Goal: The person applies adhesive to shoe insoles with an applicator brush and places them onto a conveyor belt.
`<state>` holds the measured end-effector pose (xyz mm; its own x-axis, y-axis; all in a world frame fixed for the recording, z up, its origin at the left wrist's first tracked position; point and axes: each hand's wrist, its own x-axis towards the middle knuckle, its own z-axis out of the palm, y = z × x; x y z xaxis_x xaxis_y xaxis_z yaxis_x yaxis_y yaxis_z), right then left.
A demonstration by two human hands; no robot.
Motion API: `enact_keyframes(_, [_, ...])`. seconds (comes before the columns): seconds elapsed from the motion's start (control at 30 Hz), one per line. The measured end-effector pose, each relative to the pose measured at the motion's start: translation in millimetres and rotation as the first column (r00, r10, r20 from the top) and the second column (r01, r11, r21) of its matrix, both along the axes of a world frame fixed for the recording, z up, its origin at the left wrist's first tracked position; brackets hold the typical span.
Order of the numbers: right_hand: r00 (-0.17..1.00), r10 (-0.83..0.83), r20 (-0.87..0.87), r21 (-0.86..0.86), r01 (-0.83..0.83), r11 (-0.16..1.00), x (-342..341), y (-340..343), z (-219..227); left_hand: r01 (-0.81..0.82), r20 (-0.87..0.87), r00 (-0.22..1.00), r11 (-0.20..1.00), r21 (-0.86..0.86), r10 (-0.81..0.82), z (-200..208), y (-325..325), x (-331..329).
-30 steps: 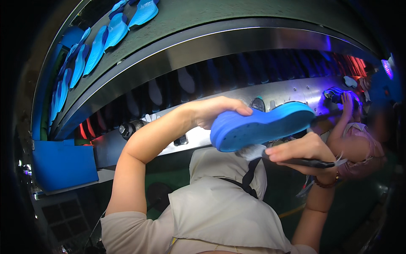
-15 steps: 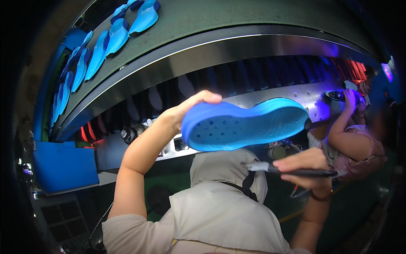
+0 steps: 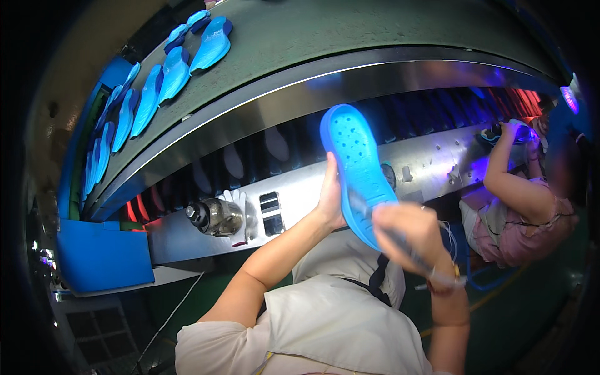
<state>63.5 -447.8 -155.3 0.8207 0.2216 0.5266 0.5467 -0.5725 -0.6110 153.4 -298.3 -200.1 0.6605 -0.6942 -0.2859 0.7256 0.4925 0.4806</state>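
Note:
My left hand (image 3: 331, 197) grips a bright blue shoe sole (image 3: 362, 165) by its left side. The sole stands nearly upright, its inner face with small round holes turned toward me. In my right hand (image 3: 409, 231) is a brush (image 3: 407, 250) with a dark handle, closed in the fingers and blurred by motion. The brush's pale tip lies over the lower half of the sole. Whether it touches the surface I cannot tell.
Behind runs a metal ledge (image 3: 300, 206) with a dark-capped bottle (image 3: 222, 217) and a white glove beside it. Dark soles line the shelf beyond. Several blue soles (image 3: 147, 103) lie on the green belt (image 3: 300, 31). A blue box (image 3: 106, 256) stands left; a co-worker (image 3: 525, 206) sits right.
The sole has turned from lying sideways to nearly upright. My right hand has moved up and left, bringing the brush over the sole. My left hand has shifted right and down.

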Motion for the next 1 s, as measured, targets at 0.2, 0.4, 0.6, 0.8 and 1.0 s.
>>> enact_keyframes(0.2, [0.966, 0.065, -0.249, 0.376, 0.034, 0.926, -5.5, -23.6, 36.3, 0.030, -0.085, 0.995, 0.976, -0.216, -0.050, 13.4, 3.7, -10.5])
enact_keyframes(0.4, [0.965, 0.238, -0.113, 0.262, -0.202, 0.944, -9.3, -8.0, 44.6, -0.013, -0.082, 0.996, 0.942, -0.334, -0.015, 32.1, -9.6, -7.4])
enact_keyframes(0.6, [0.975, 0.163, -0.152, 0.350, -0.101, 0.931, 0.1, -22.9, 38.7, -0.062, -0.039, 0.998, 0.956, -0.286, 0.053, 45.4, -13.9, -2.9])
enact_keyframes(0.8, [0.974, 0.078, -0.211, 0.386, 0.010, 0.922, -4.5, -45.2, 32.7, -0.036, 0.009, 0.999, 0.958, -0.285, 0.040, 53.8, -6.2, 15.9])
enact_keyframes(1.0, [0.892, 0.387, -0.231, 0.637, -0.162, 0.754, -14.4, -52.6, 31.7, -0.016, 0.081, 0.996, 0.975, -0.220, 0.035, 56.8, -7.2, 23.1])
